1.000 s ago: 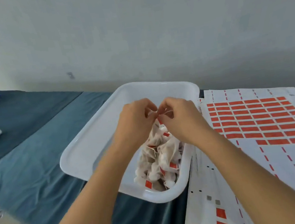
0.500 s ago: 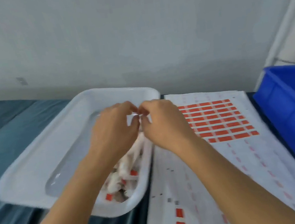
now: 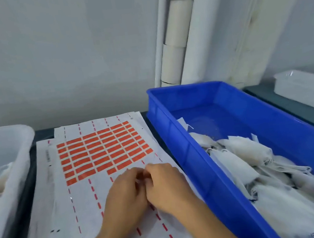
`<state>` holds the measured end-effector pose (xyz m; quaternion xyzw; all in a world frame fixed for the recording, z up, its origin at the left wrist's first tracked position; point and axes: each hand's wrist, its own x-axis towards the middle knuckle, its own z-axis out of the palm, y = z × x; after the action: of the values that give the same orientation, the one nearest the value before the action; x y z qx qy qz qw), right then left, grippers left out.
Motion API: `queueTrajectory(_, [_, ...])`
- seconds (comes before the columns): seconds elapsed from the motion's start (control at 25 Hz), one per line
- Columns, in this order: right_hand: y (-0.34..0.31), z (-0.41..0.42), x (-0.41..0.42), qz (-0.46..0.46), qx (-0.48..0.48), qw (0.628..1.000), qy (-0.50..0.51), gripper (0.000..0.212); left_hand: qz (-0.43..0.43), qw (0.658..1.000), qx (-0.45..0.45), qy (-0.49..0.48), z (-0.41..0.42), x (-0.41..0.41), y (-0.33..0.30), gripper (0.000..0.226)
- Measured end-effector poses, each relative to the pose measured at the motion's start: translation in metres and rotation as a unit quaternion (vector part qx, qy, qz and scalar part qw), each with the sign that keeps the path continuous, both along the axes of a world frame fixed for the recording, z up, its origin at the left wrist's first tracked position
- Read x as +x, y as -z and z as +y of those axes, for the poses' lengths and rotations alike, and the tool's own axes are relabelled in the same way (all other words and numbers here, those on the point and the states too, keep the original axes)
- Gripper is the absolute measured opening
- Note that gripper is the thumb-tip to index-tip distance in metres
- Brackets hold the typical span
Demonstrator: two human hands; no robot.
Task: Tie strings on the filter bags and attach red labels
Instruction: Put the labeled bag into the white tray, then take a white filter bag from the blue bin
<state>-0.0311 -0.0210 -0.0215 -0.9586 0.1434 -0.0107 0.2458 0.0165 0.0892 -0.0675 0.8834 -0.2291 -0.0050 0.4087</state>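
Obs.: your left hand [image 3: 123,200] and right hand [image 3: 167,188] sit knuckle to knuckle over the label sheet [image 3: 95,204], fingertips curled inward and meeting at one spot. Something small seems pinched there, string end or label; blur makes it impossible to tell which, or which hand holds it.

Red labels [image 3: 104,150]: remaining block lies just beyond your fingertips, rows running left to right across the sheet. The nearest partial row ends close ahead of your left hand, so that hand has the shorter reach.

Filter bags [image 3: 244,159]: untied stock lies heaped in the blue bin [image 3: 195,153] on your right, nearer your right hand. White tray [image 3: 11,165] with finished pieces is on your left.

Judgement: the labelling step is in hand.
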Motion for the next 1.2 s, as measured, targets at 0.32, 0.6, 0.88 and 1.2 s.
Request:
queueTrajectory(0.32, [-0.062,-0.029,0.060,-0.096,-0.022,0.990,0.105,0.013,0.013,0.999,0.040,0.009,-0.008,0.025,0.002,0.031])
queueTrajectory(0.6, [-0.104,-0.134,0.076,-0.019,-0.086,0.986,0.141,0.055,-0.005,0.997,0.070,0.013,-0.010,0.025,0.012,0.038])
queueTrajectory(0.88, [-0.062,-0.158,0.080,-0.015,-0.104,0.982,0.158,0.012,-0.009,0.998,0.060,0.011,-0.010,0.019,0.010,0.042])
queueTrajectory(1.2, [-0.074,-0.155,0.076,-0.176,-0.087,0.963,0.186,0.016,0.004,0.999,0.049,0.015,-0.009,0.021,0.010,0.040])
